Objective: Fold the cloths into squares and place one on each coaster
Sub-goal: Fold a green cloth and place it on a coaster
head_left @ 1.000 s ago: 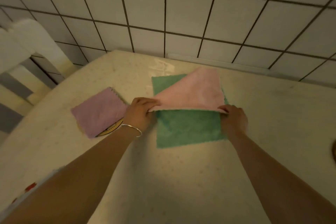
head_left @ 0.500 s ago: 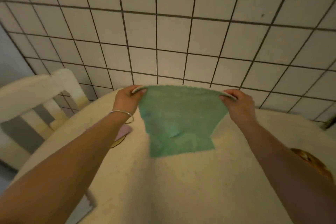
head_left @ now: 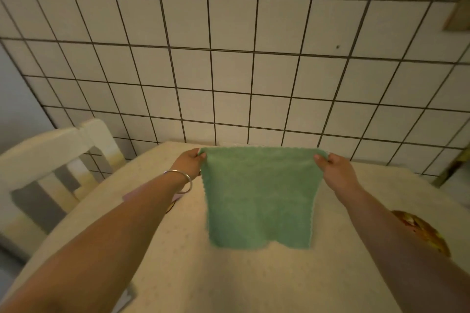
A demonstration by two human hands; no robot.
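A green cloth (head_left: 259, 198) hangs spread out above the table, held by its two top corners. My left hand (head_left: 189, 164) pinches the left corner and my right hand (head_left: 335, 168) pinches the right corner. The cloth's lower edge hangs close to the tabletop (head_left: 229, 274). A sliver of the folded purple cloth (head_left: 176, 197) on its coaster peeks out behind my left forearm; most of it is hidden. A brown and yellow coaster (head_left: 422, 232) lies at the right, partly covered by my right forearm.
A tiled wall (head_left: 254, 71) rises just behind the table's far edge. A white chair back (head_left: 50, 150) stands at the left of the table.
One second ago the cloth lay on the table, half folded with its pink side up. Both hands have lifted it by the corners, and it now hangs fully off the table.
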